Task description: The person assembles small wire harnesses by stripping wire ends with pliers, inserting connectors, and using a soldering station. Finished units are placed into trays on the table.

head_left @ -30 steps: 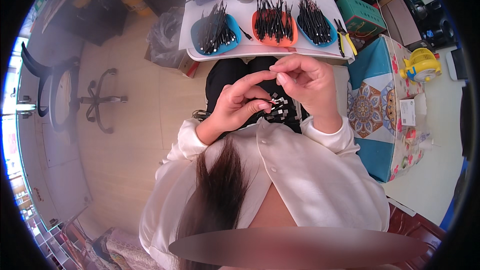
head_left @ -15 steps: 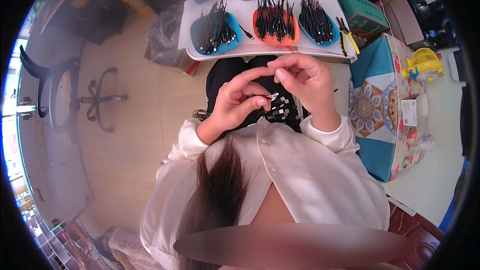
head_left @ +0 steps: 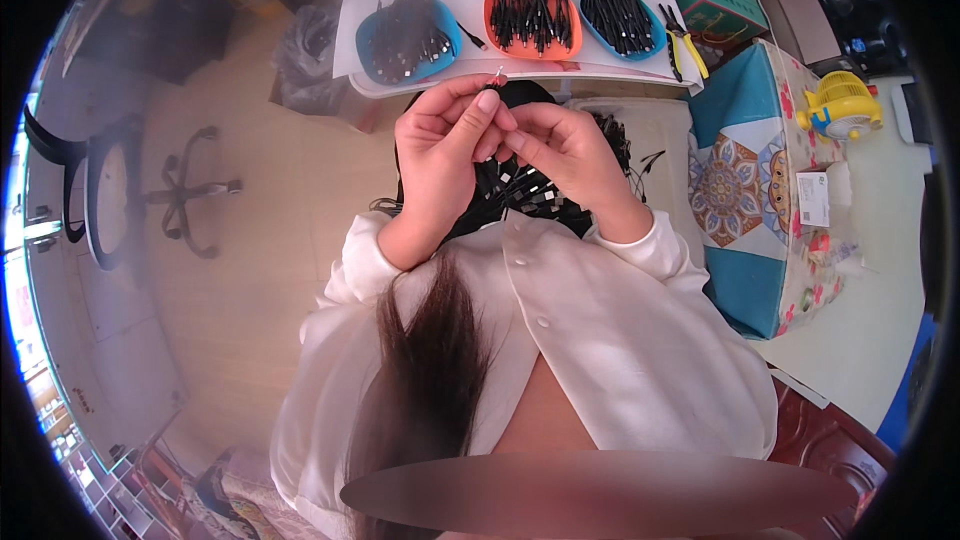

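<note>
Close to the near table edge, my two hands meet over my lap. My left hand point(head_left: 440, 140) is closed in a pinch, thumb against the fingers, on a short black cable point(head_left: 493, 87) with thin bare reddish wire ends pointing up past the fingertips. My right hand point(head_left: 570, 155) is also closed, thumb and fingertips pressed together against the left fingers. Whatever lies between those right fingertips is hidden. A pile of black cables with pale metal plugs point(head_left: 535, 190) rests on my lap, partly covered by the hands.
Across the white table point(head_left: 465, 77), a blue tray point(head_left: 450, 20), an orange tray point(head_left: 572, 35) and another blue tray point(head_left: 655, 40) hold black cables. Yellow-handled pliers point(head_left: 690, 52) lie at right. Beyond stand a green box point(head_left: 712, 0) and a yellow fan point(head_left: 842, 105).
My left hand has turned upward and forward with the cable, whose wire end now points away from me. My right hand has come down against the left fingers. The whole view has shifted slightly.
</note>
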Motion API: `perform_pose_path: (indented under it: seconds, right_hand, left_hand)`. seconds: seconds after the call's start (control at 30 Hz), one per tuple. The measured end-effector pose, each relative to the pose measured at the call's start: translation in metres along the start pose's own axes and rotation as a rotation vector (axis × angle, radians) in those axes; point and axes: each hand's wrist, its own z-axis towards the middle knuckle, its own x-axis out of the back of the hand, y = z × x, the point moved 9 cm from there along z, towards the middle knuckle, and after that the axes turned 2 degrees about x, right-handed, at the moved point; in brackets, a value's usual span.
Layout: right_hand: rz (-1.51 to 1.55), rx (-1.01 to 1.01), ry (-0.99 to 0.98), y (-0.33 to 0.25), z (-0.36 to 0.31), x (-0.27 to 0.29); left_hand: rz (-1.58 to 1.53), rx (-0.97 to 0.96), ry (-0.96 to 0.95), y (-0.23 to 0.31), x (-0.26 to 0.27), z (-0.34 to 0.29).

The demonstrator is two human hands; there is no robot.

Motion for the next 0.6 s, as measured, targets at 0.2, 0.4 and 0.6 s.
perform_pose_path:
  seconds: [0.2,0.4,0.6]
  right_hand:
    - [0.044,0.005,-0.037,-0.001,-0.004,-0.004]
    - [0.130,0.070,-0.061,0.001,-0.005,-0.008]
    - [0.050,0.081,-0.097,0.002,-0.005,-0.013]
  left_hand:
    - [0.650,-0.417,0.115,0.034,-0.014,-0.019]
    - [0.980,-0.751,0.103,0.048,-0.034,-0.032]
    - [0.953,-0.744,0.130,0.046,-0.034,-0.031]
